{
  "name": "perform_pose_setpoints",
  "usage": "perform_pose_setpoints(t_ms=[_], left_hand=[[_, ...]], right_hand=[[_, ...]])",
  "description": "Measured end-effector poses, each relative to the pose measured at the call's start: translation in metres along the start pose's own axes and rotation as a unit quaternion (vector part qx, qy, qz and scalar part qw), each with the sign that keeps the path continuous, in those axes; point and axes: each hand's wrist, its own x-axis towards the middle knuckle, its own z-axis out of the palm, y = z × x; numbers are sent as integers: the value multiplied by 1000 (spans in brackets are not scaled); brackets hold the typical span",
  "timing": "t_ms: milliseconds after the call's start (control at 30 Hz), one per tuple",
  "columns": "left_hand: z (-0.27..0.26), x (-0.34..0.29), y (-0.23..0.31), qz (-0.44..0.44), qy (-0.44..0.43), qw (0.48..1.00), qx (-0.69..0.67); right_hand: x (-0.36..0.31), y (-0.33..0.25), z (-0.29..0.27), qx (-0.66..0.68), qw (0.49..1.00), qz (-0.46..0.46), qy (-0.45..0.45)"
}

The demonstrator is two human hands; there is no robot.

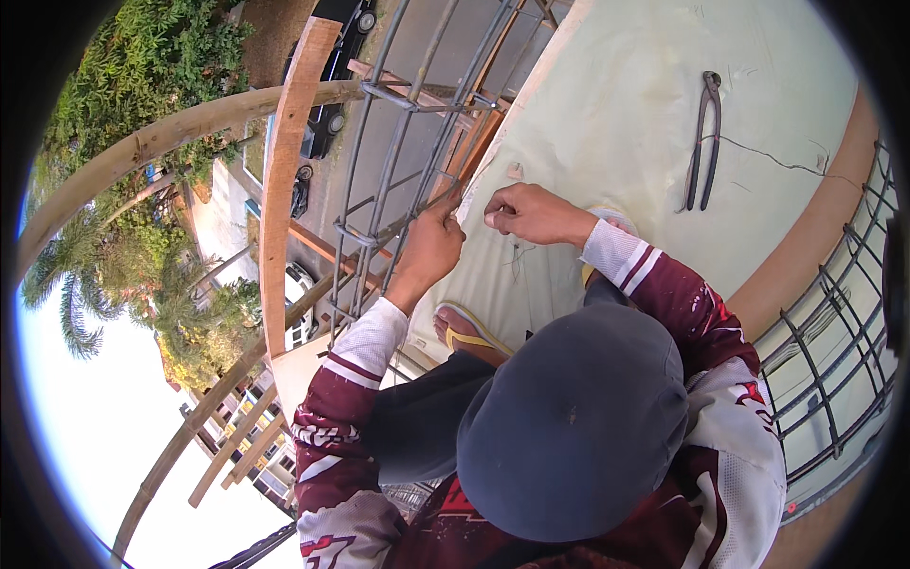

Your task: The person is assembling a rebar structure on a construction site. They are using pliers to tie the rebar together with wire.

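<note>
Cap: A dark cap (573,422) fills the foreground, between maroon-and-white sleeves (346,379).
Right hand: The right hand (540,214) is held narrow above the pale sheet (607,123), fingers curled and thumb drawn in; whether it grips anything, one cannot tell.
Left hand: The left hand (433,248) reaches to the sheet's edge, forefinger extended, the other fingers folded; whether something is pinched there is too small to tell.
Cage: The steel cage (377,194), bars tied by square hoops, runs along that edge, just beside the left hand.
Footing: A yellow-strapped sandal (466,334) rests on the sheet below the hands.
Pincers: Long-handled pincers (704,142) lie on the sheet, well apart from the right hand, a thin wire (782,161) beside them.
Right side: A brown strip (806,232) borders the sheet; steel mesh (834,332) lies past it.
Left side: An upright plank (284,180) crosses curved bamboo (142,142).
Below: A dark car (334,90) and a white car (300,296) stand near trees (142,85).
</note>
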Motion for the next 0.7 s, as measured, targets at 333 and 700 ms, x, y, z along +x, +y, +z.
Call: perform_pose_setpoints(t_ms=[333,700], left_hand=[[33,15,-12,1,94,995,-26],[64,54,-6,-10,175,982,73]], right_hand=[[38,-13,-88,-179,936,-49,300],[76,7,-96,-488,842,-139,184]])
